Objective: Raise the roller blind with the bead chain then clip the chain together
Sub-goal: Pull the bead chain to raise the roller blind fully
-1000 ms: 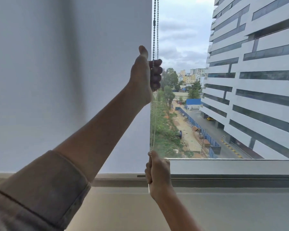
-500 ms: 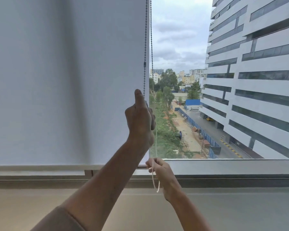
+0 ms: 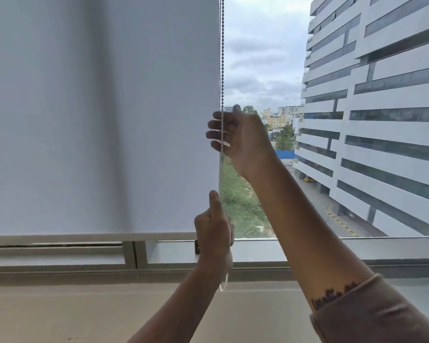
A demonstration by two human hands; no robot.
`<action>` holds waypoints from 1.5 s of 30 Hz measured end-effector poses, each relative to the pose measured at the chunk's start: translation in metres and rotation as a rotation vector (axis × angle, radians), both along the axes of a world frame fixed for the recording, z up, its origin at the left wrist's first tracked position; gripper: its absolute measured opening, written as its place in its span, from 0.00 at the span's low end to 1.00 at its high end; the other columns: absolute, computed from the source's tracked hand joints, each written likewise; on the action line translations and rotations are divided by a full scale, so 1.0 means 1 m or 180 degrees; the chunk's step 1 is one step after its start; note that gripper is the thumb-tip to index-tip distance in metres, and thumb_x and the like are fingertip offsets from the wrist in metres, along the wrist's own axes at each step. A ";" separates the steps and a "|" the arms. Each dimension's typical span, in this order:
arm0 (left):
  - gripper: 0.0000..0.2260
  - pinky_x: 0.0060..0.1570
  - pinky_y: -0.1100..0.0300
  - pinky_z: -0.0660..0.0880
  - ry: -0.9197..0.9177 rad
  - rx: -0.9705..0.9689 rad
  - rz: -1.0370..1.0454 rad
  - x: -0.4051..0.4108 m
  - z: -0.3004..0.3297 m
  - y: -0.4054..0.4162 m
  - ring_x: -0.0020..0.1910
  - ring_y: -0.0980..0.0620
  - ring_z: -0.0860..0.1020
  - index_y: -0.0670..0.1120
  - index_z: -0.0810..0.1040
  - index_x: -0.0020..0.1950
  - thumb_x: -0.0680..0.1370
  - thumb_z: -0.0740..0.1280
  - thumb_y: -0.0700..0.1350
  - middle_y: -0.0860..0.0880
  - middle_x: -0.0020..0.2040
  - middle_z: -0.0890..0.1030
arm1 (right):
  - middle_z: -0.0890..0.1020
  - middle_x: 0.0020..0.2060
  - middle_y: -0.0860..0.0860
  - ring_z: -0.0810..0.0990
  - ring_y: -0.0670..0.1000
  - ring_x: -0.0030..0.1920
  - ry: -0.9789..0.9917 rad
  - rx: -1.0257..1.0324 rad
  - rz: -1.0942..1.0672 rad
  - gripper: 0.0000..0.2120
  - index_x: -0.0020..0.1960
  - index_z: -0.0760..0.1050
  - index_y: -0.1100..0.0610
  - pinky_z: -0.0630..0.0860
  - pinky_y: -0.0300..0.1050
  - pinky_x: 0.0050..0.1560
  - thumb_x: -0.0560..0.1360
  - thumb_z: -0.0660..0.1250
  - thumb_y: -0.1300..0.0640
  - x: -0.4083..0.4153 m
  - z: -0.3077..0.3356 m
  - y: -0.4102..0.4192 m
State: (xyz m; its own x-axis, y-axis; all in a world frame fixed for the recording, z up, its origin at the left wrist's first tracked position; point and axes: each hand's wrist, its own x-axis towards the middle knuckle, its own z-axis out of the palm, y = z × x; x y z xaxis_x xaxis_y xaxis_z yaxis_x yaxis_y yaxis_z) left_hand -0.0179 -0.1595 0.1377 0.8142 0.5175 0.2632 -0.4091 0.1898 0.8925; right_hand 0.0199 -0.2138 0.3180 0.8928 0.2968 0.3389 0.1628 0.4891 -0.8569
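Note:
A white roller blind (image 3: 102, 115) covers the left part of the window, and its bottom bar (image 3: 89, 236) hangs just above the sill frame. The bead chain (image 3: 221, 58) drops along the blind's right edge. My right hand (image 3: 240, 137) is the upper one, with its fingers curled around the chain at mid height. My left hand (image 3: 214, 233) is lower, fisted on the chain with the thumb pointing up. A short loop of chain (image 3: 224, 283) dangles below the left wrist. No clip is visible.
The window frame and sill (image 3: 307, 251) run across below the blind, with a beige ledge (image 3: 84, 313) in front. Uncovered glass to the right shows a tall white building (image 3: 382, 120), trees and a street far below.
My left hand has come down from mid height to near the sill with the chain. My right hand has gone up from the sill and closed on the chain higher up. The blind's bottom bar sits slightly higher.

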 end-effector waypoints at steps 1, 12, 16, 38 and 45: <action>0.31 0.25 0.61 0.54 0.0006 0.0002 0.0007 -0.001 -0.007 -0.001 0.18 0.53 0.56 0.47 0.62 0.28 0.88 0.60 0.59 0.48 0.23 0.59 | 0.86 0.40 0.55 0.84 0.54 0.37 -0.0001 0.0021 0.0022 0.21 0.53 0.83 0.60 0.77 0.46 0.40 0.88 0.56 0.49 -0.003 0.011 0.001; 0.36 0.28 0.55 0.53 0.0277 0.0051 -0.0105 -0.006 -0.064 -0.009 0.23 0.52 0.55 0.43 0.54 0.32 0.74 0.63 0.73 0.48 0.24 0.58 | 0.61 0.21 0.45 0.53 0.48 0.19 0.0408 0.0548 -0.0240 0.26 0.26 0.66 0.50 0.52 0.35 0.22 0.83 0.62 0.53 -0.012 0.037 0.005; 0.34 0.32 0.53 0.69 0.0404 0.0296 -0.0201 -0.014 -0.080 -0.010 0.21 0.50 0.59 0.45 0.60 0.27 0.76 0.62 0.72 0.48 0.22 0.61 | 0.59 0.20 0.44 0.51 0.48 0.21 0.0387 0.0662 -0.0344 0.23 0.27 0.62 0.49 0.50 0.37 0.24 0.80 0.62 0.57 -0.017 0.016 0.005; 0.30 0.55 0.46 0.79 -0.0168 0.0143 -0.0598 0.014 0.080 0.046 0.48 0.44 0.85 0.44 0.87 0.55 0.88 0.54 0.64 0.41 0.49 0.88 | 0.61 0.20 0.44 0.55 0.46 0.18 0.0719 0.0299 -0.0275 0.27 0.25 0.67 0.48 0.52 0.37 0.21 0.82 0.63 0.59 -0.034 -0.175 0.012; 0.34 0.31 0.58 0.69 -0.0212 -0.0014 -0.1169 0.006 0.144 0.027 0.31 0.52 0.77 0.43 0.87 0.60 0.86 0.52 0.69 0.47 0.39 0.86 | 0.59 0.18 0.47 0.55 0.46 0.17 0.0843 0.0051 -0.0495 0.29 0.22 0.63 0.49 0.58 0.35 0.18 0.81 0.64 0.60 -0.032 -0.230 0.015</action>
